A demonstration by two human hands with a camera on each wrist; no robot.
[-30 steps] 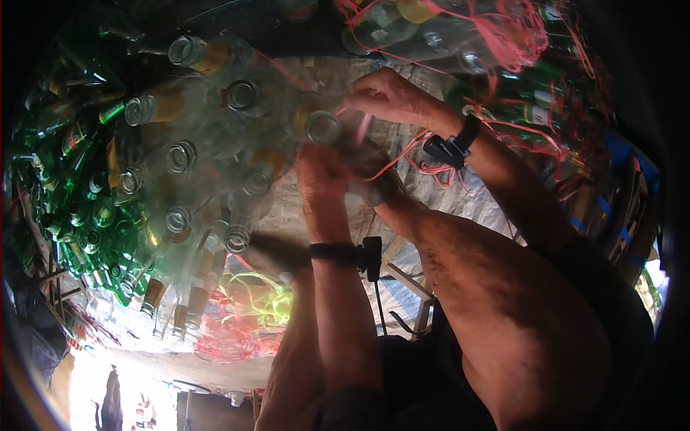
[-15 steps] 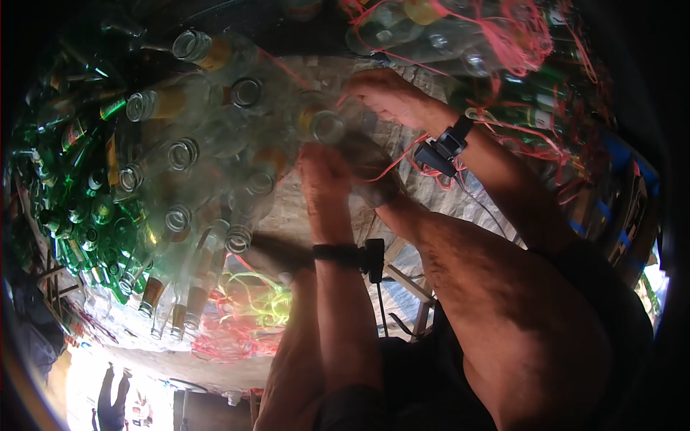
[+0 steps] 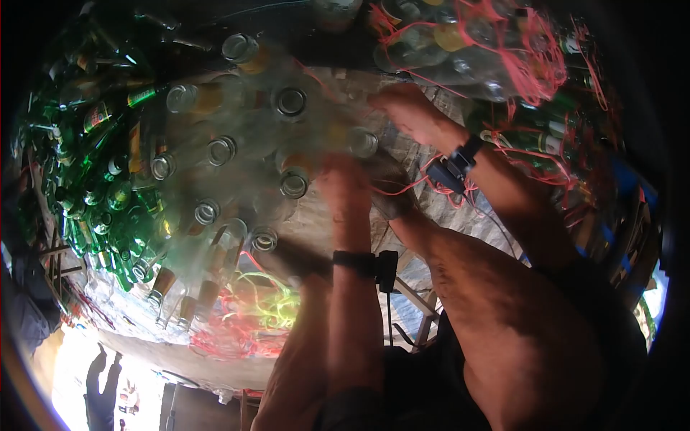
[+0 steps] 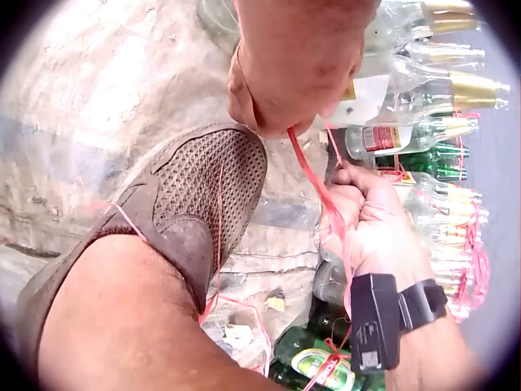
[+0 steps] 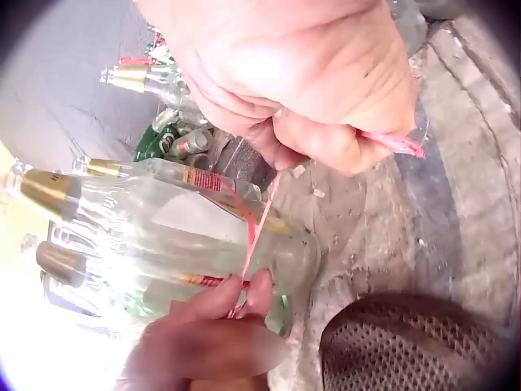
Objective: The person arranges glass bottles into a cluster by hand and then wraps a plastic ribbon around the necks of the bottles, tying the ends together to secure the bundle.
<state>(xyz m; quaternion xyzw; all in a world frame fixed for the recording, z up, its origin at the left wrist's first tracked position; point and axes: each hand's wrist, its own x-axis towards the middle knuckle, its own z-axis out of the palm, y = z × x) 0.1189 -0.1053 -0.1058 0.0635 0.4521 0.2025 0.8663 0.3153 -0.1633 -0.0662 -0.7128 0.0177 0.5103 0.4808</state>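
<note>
A pink plastic string (image 5: 262, 224) runs between both hands, close against clear glass bottles (image 5: 203, 236) with gold necks. My left hand (image 3: 346, 183) pinches the string between thumb and fingers, as the right wrist view shows at its fingertips (image 5: 256, 285). Curled round the string is my right hand (image 5: 309, 90), with a short pink end poking out of the fist. In the head view that hand (image 3: 413, 115) sits farther right, beyond the bottle cluster. The clear bottles (image 3: 291, 102) stand close together, mouths toward the head camera.
Green bottles (image 3: 108, 194) are heaped at the left. More bottles tied with pink string (image 3: 535, 65) lie at upper right. Yellow and pink string (image 3: 266, 302) lies tangled near the left leg. A brown mesh shoe (image 4: 203, 187) rests on the pale ground sheet (image 4: 98, 90).
The head view has shifted, so bottles and hands appear farther right and slightly lower. The right wrist has turned since the first frame. Both hands keep hold of the string.
</note>
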